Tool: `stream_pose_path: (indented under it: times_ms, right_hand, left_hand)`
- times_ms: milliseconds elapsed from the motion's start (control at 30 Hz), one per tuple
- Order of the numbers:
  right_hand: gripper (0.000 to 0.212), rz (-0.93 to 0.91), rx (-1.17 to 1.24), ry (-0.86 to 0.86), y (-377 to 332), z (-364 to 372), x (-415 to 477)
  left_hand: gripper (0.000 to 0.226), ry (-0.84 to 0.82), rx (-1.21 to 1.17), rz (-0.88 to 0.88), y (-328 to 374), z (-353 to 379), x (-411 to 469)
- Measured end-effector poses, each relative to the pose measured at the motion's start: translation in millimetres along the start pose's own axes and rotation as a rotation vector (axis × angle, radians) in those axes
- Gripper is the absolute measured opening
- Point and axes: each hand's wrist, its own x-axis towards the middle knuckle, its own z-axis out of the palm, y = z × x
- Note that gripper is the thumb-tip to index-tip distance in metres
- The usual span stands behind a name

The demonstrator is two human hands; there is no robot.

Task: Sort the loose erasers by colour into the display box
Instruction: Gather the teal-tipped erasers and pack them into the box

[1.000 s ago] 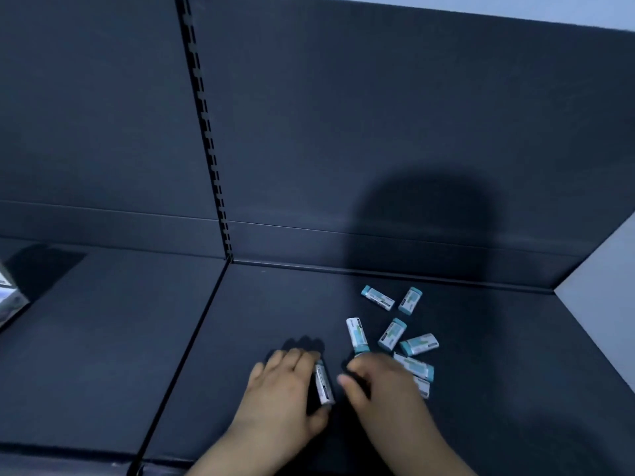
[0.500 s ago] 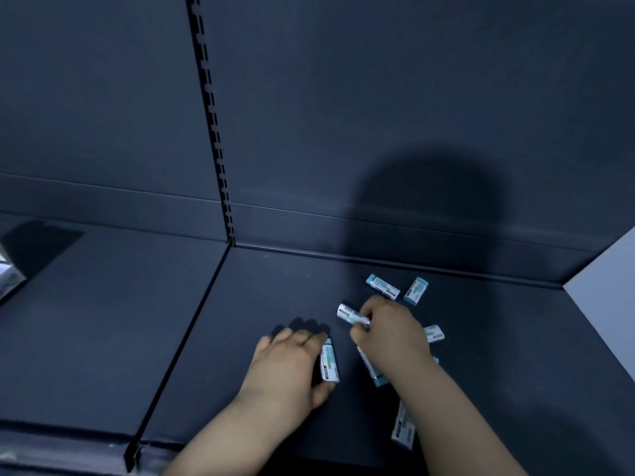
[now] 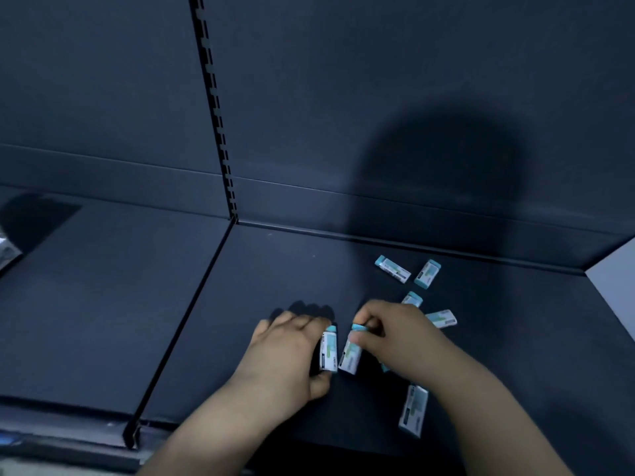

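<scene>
The left hand [image 3: 292,352] lies on the dark shelf floor [image 3: 275,269]. Its fingers curl over the teal top end of the left-hand eraser [image 3: 329,352], a teal block in a white sleeve, and its thumb is tucked against the bottom end, so it grips the eraser lengthwise.

Just right of the left-hand eraser, tilted slightly, is the right-hand eraser [image 3: 351,353]. The right hand [image 3: 402,341] pinches its teal end between the thumb and curled fingertips. I cannot tell whether the two erasers touch.

The other erasers, also teal and white, all lie loose to the right of the left-hand eraser:
- The rear eraser [image 3: 392,268] and the corner eraser [image 3: 427,274] lie well beyond it, close together but apart.
- The half-hidden eraser [image 3: 411,299] shows past the right hand's knuckles, a little beyond it.
- The sideways eraser [image 3: 441,318] lies farther right, at about its level.
- The near eraser [image 3: 414,410] lies nearer the person than it, beside the right forearm.

A sliver of teal shows under the right wrist, too little to identify.

Well left of the left-hand eraser, a black divider rail [image 3: 182,324] crosses the shelf floor. It meets a slotted upright [image 3: 216,108] on the back panel [image 3: 343,97]. Far to the left, a pale packet [image 3: 7,250] is cut off by the frame edge.
</scene>
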Motion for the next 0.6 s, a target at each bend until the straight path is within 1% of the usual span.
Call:
stream_pose_path:
  times_ms: [67,133,200,300,367,433,500,600]
  right_hand:
    - [0.010,-0.037,-0.021,0.051,0.0,6.0,1.8]
    - [0.017,-0.094,-0.075,0.071,-0.6,7.8,0.9]
    - [0.036,-0.114,-0.122,0.062,-0.5,5.9,-2.5]
    - [0.071,-0.118,-0.224,-0.041,-0.5,0.8,-10.8]
    - [0.083,-0.131,-0.318,-0.069,-1.8,3.2,-12.6]
    - [0.082,-0.135,-0.334,-0.049,-2.7,7.6,-12.7]
    - [0.076,-0.132,-0.286,-0.028,-3.1,9.7,-12.9]
    - [0.069,-0.108,-0.223,-0.026,-5.0,9.8,-15.0]
  left_hand:
    - [0.065,0.002,-0.021,0.003,-0.8,0.7,-0.6]
    - [0.066,0.004,-0.030,0.010,-1.7,0.5,-0.8]
    - [0.068,0.002,-0.041,0.011,-2.8,0.7,-1.0]
    - [0.072,0.005,-0.047,0.023,-3.7,0.6,-2.1]
    - [0.075,-0.010,-0.026,0.035,-3.9,0.4,-1.9]
    - [0.080,-0.032,-0.001,0.041,-5.2,-0.2,0.4]
    - [0.082,-0.045,0.007,0.050,-7.7,-0.8,3.8]
    - [0.077,-0.050,-0.042,0.069,-10.8,-1.5,7.0]
